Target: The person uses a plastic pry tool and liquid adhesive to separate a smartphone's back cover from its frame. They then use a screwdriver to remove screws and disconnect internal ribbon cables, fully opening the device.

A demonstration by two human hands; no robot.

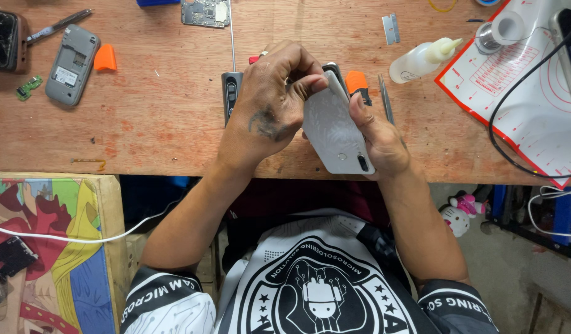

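Note:
Both my hands hold a smartphone with a pale grey back cover (335, 127), tilted on edge above the front of the wooden bench (162, 117). My left hand (270, 105) curls over its top left edge, fingertips pressed at the seam. My right hand (378, 139) cradles the right side and lower end, thumb lying along the back. The screen side is hidden.
Behind the hands lie a dark handled tool (231, 93), an orange pick (356, 80) and tweezers (385, 99). At left sit a grey phone frame (70, 65), an orange wedge (105, 59) and a small green board (27, 88). A white squeeze bottle (421, 60) and a red-edged mat (527, 93) lie right.

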